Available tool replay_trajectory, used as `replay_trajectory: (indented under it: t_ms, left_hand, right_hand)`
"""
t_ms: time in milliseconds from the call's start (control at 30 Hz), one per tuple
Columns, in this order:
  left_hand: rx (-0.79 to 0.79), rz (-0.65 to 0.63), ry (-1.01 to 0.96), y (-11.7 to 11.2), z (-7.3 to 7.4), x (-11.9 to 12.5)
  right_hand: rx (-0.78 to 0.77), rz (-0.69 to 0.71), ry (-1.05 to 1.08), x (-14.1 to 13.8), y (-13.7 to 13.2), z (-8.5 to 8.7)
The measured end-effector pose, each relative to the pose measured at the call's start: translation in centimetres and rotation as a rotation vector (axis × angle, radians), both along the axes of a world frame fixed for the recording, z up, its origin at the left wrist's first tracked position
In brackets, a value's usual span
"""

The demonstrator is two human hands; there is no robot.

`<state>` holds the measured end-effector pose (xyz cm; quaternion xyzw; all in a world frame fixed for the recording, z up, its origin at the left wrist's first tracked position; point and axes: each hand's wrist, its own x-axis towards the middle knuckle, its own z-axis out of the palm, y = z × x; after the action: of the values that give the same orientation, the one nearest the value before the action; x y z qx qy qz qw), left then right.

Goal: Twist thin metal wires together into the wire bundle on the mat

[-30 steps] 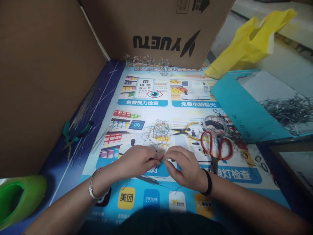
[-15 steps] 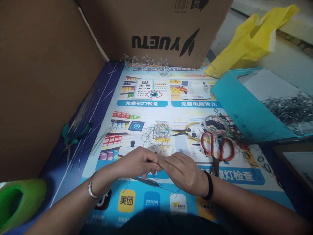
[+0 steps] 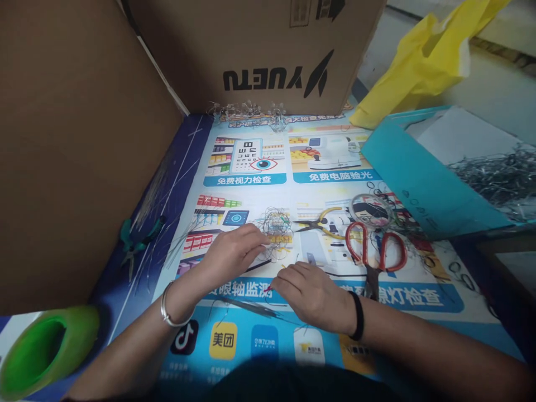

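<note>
My left hand [image 3: 239, 250] reaches to the near-left edge of a loose tangle of thin wire [image 3: 276, 223]. Its fingers are bent and pressed together; whatever lies between the tips is hidden. Nearer to me, my right hand [image 3: 312, 295] is closed in a pinch, knuckles up. A tiny reddish piece [image 3: 268, 288] pokes out at its fingertips, too small to name. Below both hands lies a bundle of dark thin strips [image 3: 255, 307]. Yellow-handled pliers [image 3: 320, 222] and red-handled scissors [image 3: 372, 257] rest to the right, apart from the hands.
Teal-handled pliers [image 3: 136, 240] and loose straight wires [image 3: 153, 195] lie at left. A green tape roll [image 3: 77, 349] stands front left. Cardboard [image 3: 268, 44] walls the back. A teal box [image 3: 422, 173] with wire pieces [image 3: 502, 178], a yellow bag [image 3: 419, 67] and a round clear case [image 3: 371, 212] are right.
My hands were together at the fingertips and have come apart. The left has moved up and away to the wire tangle; the right has stayed nearly in place. The view has shifted slightly.
</note>
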<state>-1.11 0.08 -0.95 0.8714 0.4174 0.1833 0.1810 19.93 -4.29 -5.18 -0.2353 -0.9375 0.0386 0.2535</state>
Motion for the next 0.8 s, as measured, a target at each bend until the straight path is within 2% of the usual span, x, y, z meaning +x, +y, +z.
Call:
replay_trajectory:
  t_ms: [167,300,400,533,667,800]
  left_hand:
    - [0.219,-0.117,0.313,1.1,0.1,1.5]
    - [0.271,-0.171,0.376,2.1,0.0,2.0]
    - [0.266,-0.179,0.294,2.6,-0.4,1.8]
    - [0.23,-0.105,0.102,3.0,-0.7,1.2]
    - [0.19,-0.056,-0.028,3.1,-0.5,0.5]
    - [0.168,-0.019,-0.107,2.9,0.1,0.5]
  right_hand:
    - [0.02,0.026,-0.008,0.0,0.0,0.0]
    - [-0.009,0.04,-0.006,0.0,0.2,-0.2]
    - [-0.03,0.031,0.015,0.0,0.4,-0.2]
    - [-0.054,0.008,0.037,0.1,0.5,0.0]
    - [-0.051,-0.011,0.112,0.2,0.5,0.2]
    - [0.029,-0.045,0.167,0.3,0.5,0.3]
